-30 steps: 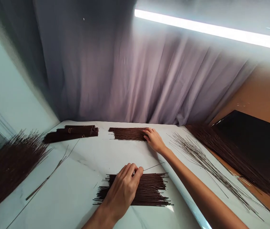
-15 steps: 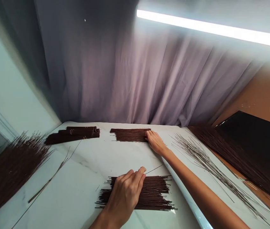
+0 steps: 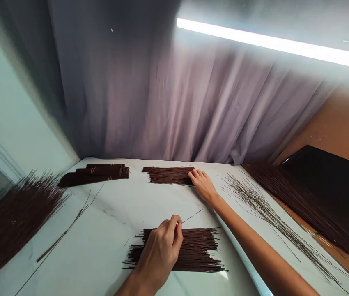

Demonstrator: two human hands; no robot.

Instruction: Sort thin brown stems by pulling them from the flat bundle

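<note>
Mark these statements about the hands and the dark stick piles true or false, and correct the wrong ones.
1. The left hand pinches a single thin dark stick. True.
2. The right hand is at the left end of the far row of dark brown sticks. False: it is at the right end.
3. The near row of dark brown sticks lies partly behind the left hand in view. True.
4. The dark bundles with yellowish bands lie right of the far row. False: they lie left.
</note>
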